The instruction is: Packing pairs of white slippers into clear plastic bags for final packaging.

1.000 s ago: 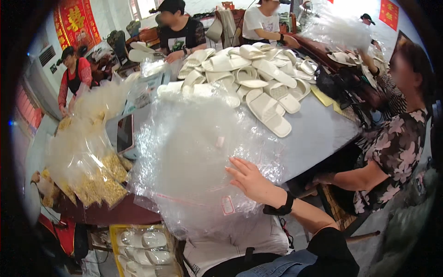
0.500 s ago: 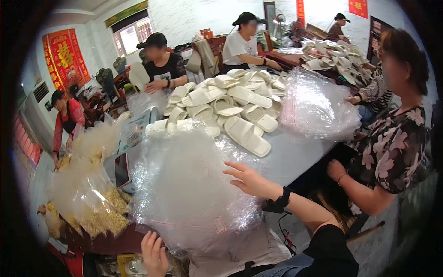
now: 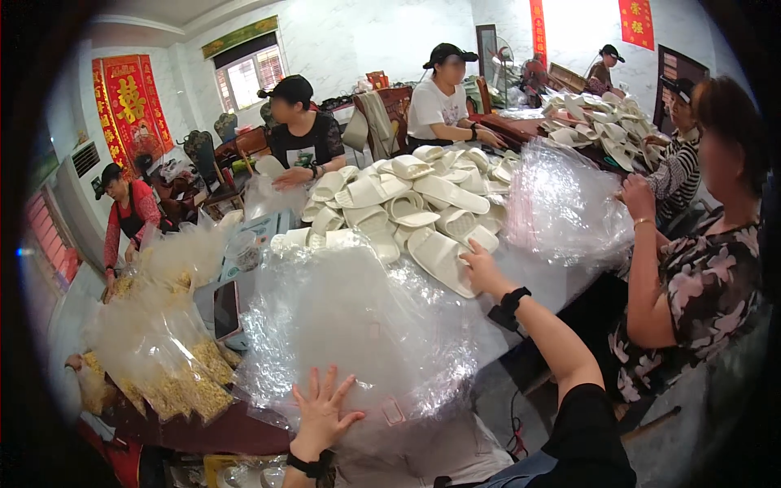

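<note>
Off-white, flat-soled, with a broad strap: a slipper at the near edge of the slipper pile, slanting toward near right. Against its right side, the right hand, fingers partly bent; cannot tell whether gripping. Spread wide and flat on the near part of a clear, glossy, wrinkled stack of plastic bags, the left hand. Far corners of that stack close against the pile; near end jutting past the worktop edge. Crowded on the left by a phone and filled yellow bags. Open room mainly on the right: a narrow grey strip running up to another bag stack.
</note>
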{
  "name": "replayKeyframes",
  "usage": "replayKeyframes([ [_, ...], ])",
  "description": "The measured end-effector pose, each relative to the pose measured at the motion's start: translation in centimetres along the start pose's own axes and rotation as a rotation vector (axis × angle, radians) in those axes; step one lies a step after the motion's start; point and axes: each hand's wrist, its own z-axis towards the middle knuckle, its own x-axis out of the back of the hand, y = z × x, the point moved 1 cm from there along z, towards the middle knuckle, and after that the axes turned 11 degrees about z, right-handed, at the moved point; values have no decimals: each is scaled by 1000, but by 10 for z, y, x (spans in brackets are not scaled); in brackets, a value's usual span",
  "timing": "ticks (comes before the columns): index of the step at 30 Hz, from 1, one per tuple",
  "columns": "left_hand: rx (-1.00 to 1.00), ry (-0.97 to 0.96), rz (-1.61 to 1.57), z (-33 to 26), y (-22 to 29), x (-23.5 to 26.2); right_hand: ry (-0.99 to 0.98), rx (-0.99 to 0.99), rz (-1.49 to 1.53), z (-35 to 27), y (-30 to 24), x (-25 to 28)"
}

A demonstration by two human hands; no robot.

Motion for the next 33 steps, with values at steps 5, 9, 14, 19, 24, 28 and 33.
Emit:
replayKeyframes([
  [5,41,6,-83,-3,5,-1,-209,-60,46,40,17,-8],
  [9,59,-16,-134,-6,4,-2,-210,-58,54,67,32,-21],
  [14,75,9,-197,-2,8,2,-263,-16,-99,76,70,-23],
  [19,107,6,-213,-3,8,5,-196,5,-10,77,59,-31],
  [24,125,24,-202,1,10,8,-192,-141,195,67,50,-16],
  [28,125,37,-203,0,11,6,-202,59,107,37,38,0],
  [33,156,51,-207,-4,12,6,-125,-10,145,-37,1,9],
])
